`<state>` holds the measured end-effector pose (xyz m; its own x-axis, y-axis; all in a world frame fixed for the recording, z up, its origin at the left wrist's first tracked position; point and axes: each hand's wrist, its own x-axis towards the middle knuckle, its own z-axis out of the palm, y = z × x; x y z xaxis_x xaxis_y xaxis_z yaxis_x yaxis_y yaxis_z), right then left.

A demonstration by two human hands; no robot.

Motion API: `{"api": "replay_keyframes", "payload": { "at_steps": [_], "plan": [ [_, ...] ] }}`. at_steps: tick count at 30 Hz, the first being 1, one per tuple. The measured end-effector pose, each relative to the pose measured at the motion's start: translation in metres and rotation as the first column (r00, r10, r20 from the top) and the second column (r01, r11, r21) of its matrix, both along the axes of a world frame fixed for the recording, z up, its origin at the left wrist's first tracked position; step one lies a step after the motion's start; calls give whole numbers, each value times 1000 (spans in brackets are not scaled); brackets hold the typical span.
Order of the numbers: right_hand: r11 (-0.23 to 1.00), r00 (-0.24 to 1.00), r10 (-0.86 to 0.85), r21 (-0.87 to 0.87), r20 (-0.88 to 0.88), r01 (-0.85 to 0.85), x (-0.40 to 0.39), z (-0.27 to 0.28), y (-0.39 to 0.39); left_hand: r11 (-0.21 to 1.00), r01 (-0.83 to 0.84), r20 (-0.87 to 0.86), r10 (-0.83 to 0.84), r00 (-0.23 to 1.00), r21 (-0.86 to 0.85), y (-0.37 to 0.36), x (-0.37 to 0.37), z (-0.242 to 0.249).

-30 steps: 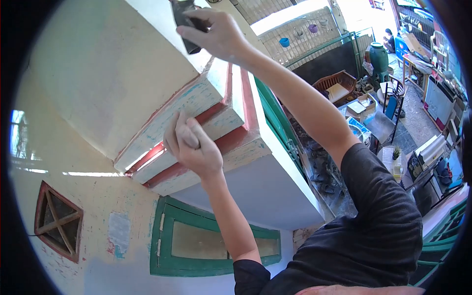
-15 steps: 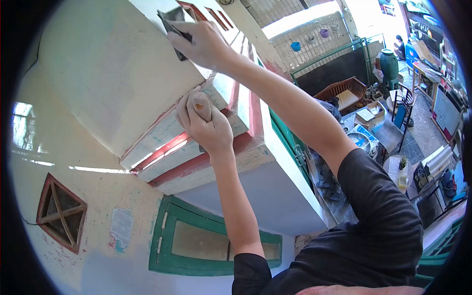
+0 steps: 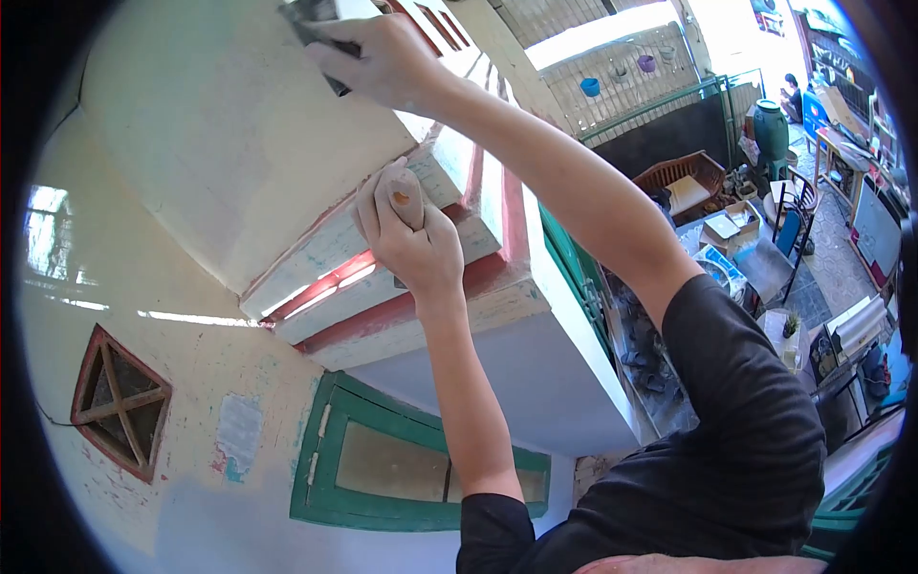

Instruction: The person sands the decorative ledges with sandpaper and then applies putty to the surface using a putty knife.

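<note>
My right hand (image 3: 387,62) is raised at the top, its fingers closed on a dark, flat sanding pad or scraper (image 3: 320,43) beside the cream upper wall (image 3: 258,143). Lower down, my left hand (image 3: 416,230) is wrapped round a pale, rounded handle (image 3: 405,196) with a worn brown spot on its end. A bit of grey metal shows below that hand. This hand is close against the red and white stepped ledge (image 3: 335,277), where the paint is patchy.
Below the ledge is a green-framed window (image 3: 392,464). A diamond-shaped vent (image 3: 121,404) sits in the left wall. To the right are a wooden bench (image 3: 681,182), boxes (image 3: 732,225), a green barrel (image 3: 770,129), and a person (image 3: 792,98) sitting far back.
My right hand and the dark tool have moved up and left in view. The left hand has shifted slightly right along with the surroundings, still round the handle.
</note>
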<state>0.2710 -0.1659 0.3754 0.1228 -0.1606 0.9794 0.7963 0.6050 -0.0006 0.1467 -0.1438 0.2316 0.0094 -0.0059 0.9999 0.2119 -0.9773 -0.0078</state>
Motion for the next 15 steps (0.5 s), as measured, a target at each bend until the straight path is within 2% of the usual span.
{"api": "replay_keyframes", "payload": {
  "at_steps": [1,4,7,8,10,13,15],
  "plan": [
    [995,996,75,69,-47,-72,7,-5,0,1000,0,-20,0,1000,11,3,-2,3],
    [979,962,170,-74,-213,-189,27,-33,-20,1000,3,-36,-2,999,19,3,-4,4],
    [978,964,168,-91,-206,-190,19,-53,-9,998,-14,-1,15,1000,62,6,-1,2],
    [963,973,147,-201,-178,-182,15,-62,-10,998,-11,1,11,1000,62,6,1,3],
    [942,955,205,-220,-215,-252,12,-77,-12,999,-10,21,9,1000,43,4,2,2],
    [969,977,150,-177,-150,-176,10,-76,-6,998,-27,7,26,1000,63,3,2,4],
    [971,977,170,-148,-132,-189,12,-53,3,995,-40,12,39,999,89,6,0,2]
  ]
}}
